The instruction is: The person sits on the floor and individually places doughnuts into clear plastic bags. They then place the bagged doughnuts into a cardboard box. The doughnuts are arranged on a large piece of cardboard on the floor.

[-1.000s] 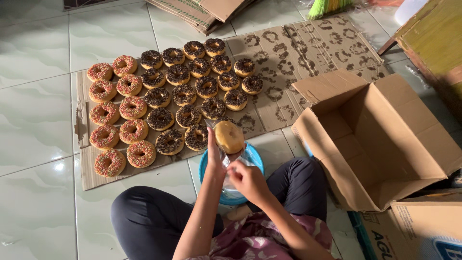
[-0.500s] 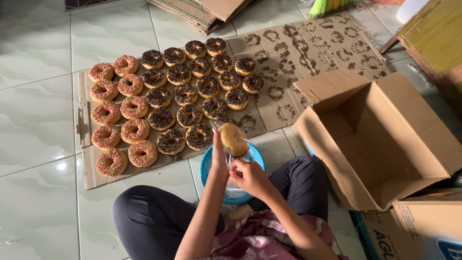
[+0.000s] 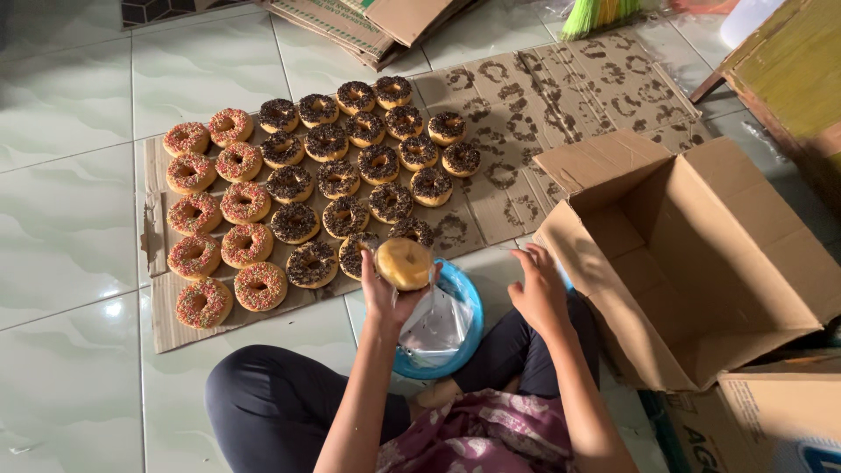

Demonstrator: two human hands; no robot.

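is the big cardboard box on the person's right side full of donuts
No, the open cardboard box shows only bare brown walls and floor inside, while the donuts lie on the flat cardboard sheet on the floor.

Plain golden-brown round doughnut (image 3: 404,263), underside up, held raised in left hand's (image 3: 392,296) grip, inside clear plastic bag (image 3: 434,326) hanging over round blue plastic plate (image 3: 469,302) on floor.
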